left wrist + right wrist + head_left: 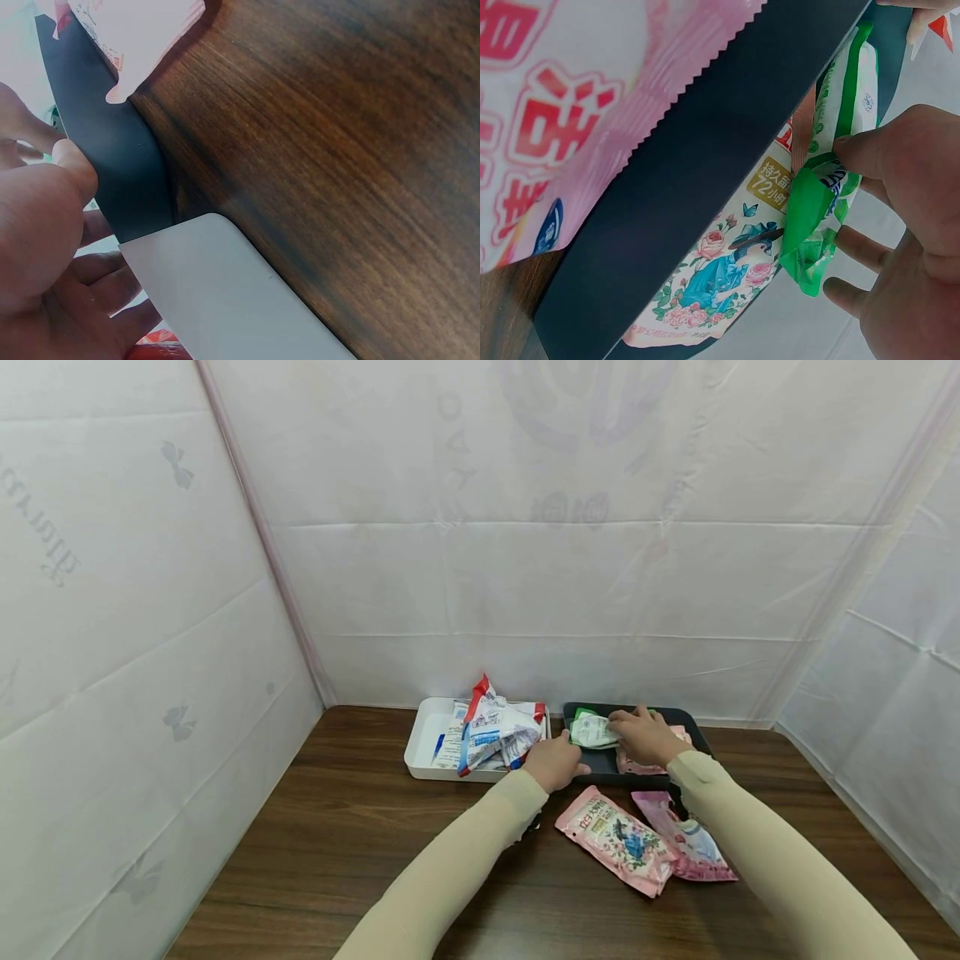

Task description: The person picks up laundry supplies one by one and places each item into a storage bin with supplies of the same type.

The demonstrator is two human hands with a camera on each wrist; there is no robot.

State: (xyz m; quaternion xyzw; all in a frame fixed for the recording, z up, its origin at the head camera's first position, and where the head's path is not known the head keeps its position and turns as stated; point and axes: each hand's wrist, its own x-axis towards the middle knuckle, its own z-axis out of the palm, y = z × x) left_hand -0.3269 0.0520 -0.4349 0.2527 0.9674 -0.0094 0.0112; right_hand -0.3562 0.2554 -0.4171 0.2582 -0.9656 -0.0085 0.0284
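My right hand (645, 737) pinches a green-and-white plastic packet (592, 732) over the black tray (602, 762). In the right wrist view the thumb lies on its near face, the other fingers along its far side. Beneath it in that tray lies a pink pouch (735, 262) printed with flowers and a figure in blue. My left hand (553, 762) is where the black tray meets the white tray (420, 752). Its thumb (75, 169) rests at the black tray's rim, with the other fingers loosely spread beside the white tray's corner.
Several red, white and blue packets (495, 731) are heaped in the white tray. In front of the black tray, a pink floral pouch (618, 839) and a pink-purple pouch (697, 847) lie on the brown wooden table (315, 860). White sheeting (525, 585) encloses the back and sides.
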